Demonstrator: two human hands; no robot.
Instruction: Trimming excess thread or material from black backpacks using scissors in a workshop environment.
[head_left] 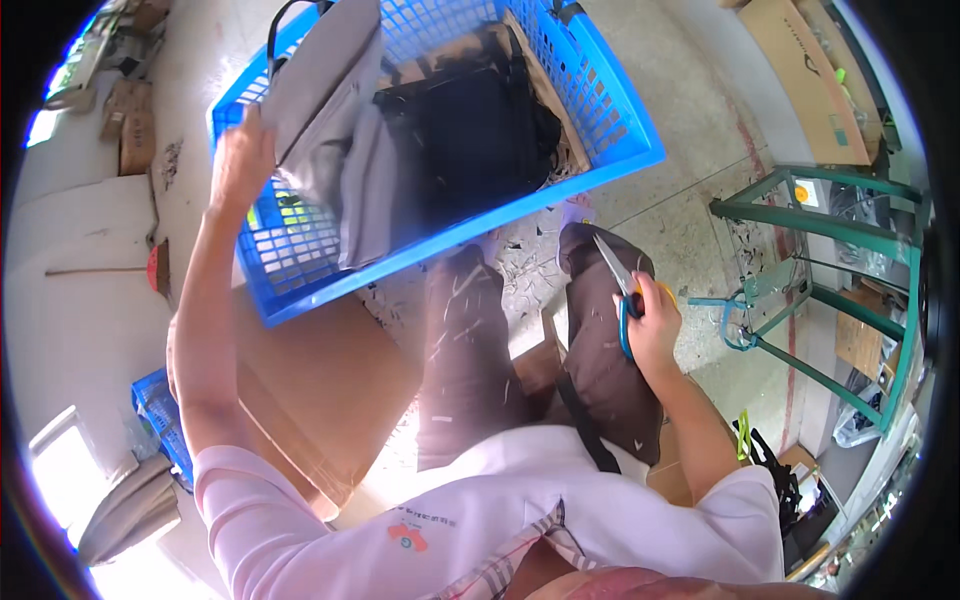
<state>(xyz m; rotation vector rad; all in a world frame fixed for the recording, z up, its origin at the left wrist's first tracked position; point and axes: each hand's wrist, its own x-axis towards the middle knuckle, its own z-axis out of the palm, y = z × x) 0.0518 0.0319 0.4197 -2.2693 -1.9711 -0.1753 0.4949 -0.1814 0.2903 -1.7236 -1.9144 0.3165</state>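
Blue plastic lattice forms the big rectangular basket (610, 120) that sits on the floor just beyond the person's knees, tilted across the far middle of the scene. Inside it, on the right, lies a heap of black fabric (470, 130) over a brown cardboard sheet (545, 80) lining the bottom. On the left side a piece of grey cloth (330, 110) hangs partly inside the basket and partly over its near wall. The left hand (240, 160) is raised at the basket's left rim, fingers closed around the grey cloth's edge. The right hand (650, 325) rests near the right knee, well apart from the basket, clasped through the coloured handles of a pair of metal-bladed scissors (622, 280); the blades point away toward the far side and look close together. A second, smaller blue plastic basket (160, 410) stands at the near left, its contents unclear. A flat brown cardboard box (320, 390) lies beside the left leg.
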